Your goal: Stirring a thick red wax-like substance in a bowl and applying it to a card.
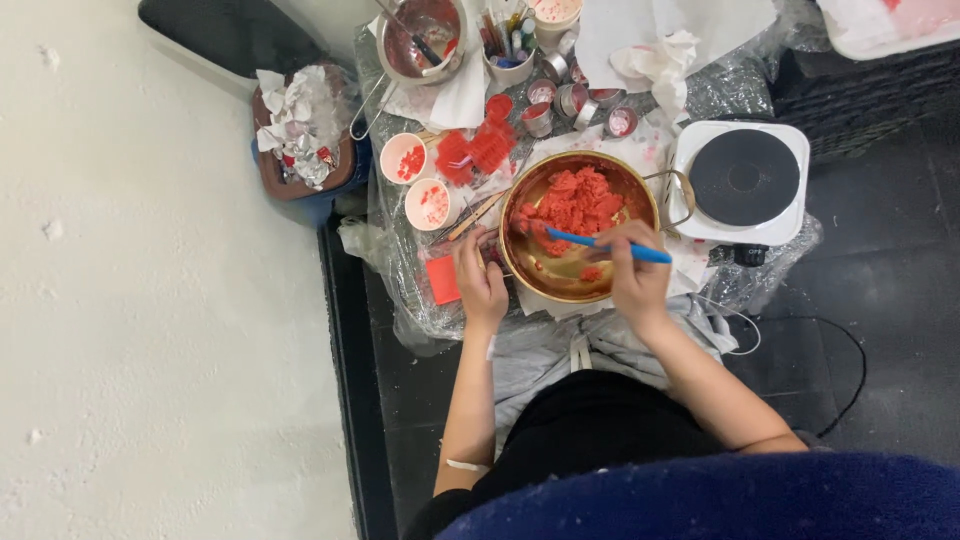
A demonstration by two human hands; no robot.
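Note:
A golden metal pot (pixel 520 262) with a side handle stands on a plastic-covered low table and holds a heap of red crumbly material (pixel 575 200). My right hand (pixel 637 275) is over the pot's near right rim, gripping a blue-handled tool (pixel 605 244) whose tip reaches left into the red material. My left hand (pixel 480 285) rests against the pot's left rim, steadying it. Whether its fingers curl over the rim cannot be told.
A white single hotplate (pixel 742 180) sits right of the pot. Two small white cups (pixel 420 180) with red bits, red moulds (pixel 475 150), small tins (pixel 570 100), a metal bowl (pixel 420 40) and crumpled paper (pixel 655 60) crowd the table's far side. A bin of waste (pixel 300 130) stands at the left.

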